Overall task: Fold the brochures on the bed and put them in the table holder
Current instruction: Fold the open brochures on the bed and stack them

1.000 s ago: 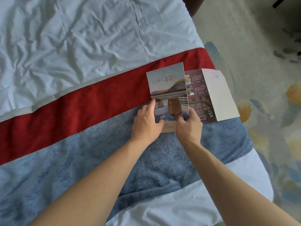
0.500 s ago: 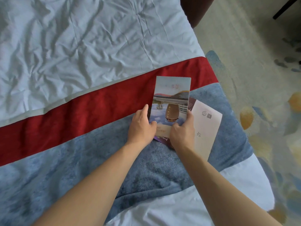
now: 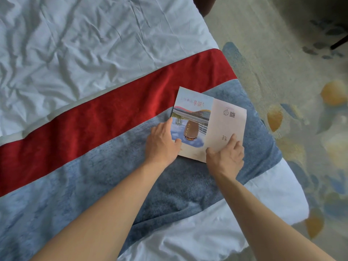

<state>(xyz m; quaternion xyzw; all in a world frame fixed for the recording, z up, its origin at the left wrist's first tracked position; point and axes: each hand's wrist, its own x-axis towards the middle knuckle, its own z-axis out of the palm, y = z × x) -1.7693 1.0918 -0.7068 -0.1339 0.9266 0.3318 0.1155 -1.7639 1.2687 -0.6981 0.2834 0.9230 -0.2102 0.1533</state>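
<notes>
One brochure (image 3: 194,112) lies on the blue band of the bed runner, near the bed's right edge. Its left panel shows a picture of a brown jar, and its right panel (image 3: 226,125) is white with a QR code. My left hand (image 3: 162,146) rests on the brochure's lower left edge, thumb lying on the picture. My right hand (image 3: 226,159) presses its straight index finger on the white panel, the other fingers bent. The table holder is out of view.
The red band (image 3: 113,113) and the blue band (image 3: 94,176) of the runner cross the creased white sheet (image 3: 94,44). The bed's right edge drops to a patterned carpet (image 3: 282,76). A dark piece of furniture (image 3: 205,6) stands at the top.
The white flap was folded in over the dark inner panel and now lies flat beside the picture panel. My right hand moved right onto it. My left hand stayed at the left edge.
</notes>
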